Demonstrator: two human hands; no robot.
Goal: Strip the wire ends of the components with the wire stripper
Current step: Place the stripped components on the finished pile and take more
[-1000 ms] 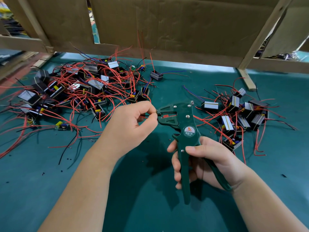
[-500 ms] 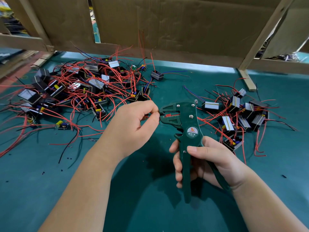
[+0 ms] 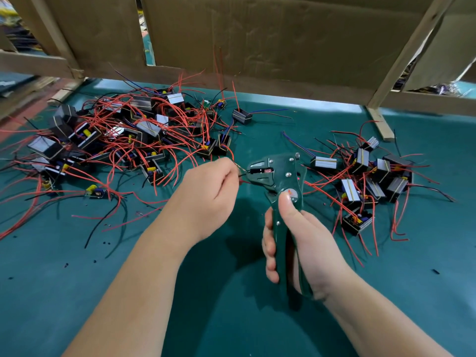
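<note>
The dark green metal wire stripper (image 3: 280,176) is held above the middle of the table. Its long axis runs nearly straight away from the person, with the handles towards them and the head at the far end. The jaws open sideways to the left. The right hand (image 3: 306,243) grips both handles with its fingers curled round them and its thumb pressed on the round label below the head. A thin red wire (image 3: 242,180) meets the jaws' mouth, pinched between the thumb and fingertips of the left hand (image 3: 206,199), just beside the tool. Under both lies the teal table mat (image 3: 231,318). A large tangle of black boxy components with red leads (image 3: 123,140) sits far left and a smaller heap of the same parts (image 3: 371,181) to the right. A brown cardboard wall (image 3: 257,34) in a pale wooden frame (image 3: 401,52) stands behind.
</note>
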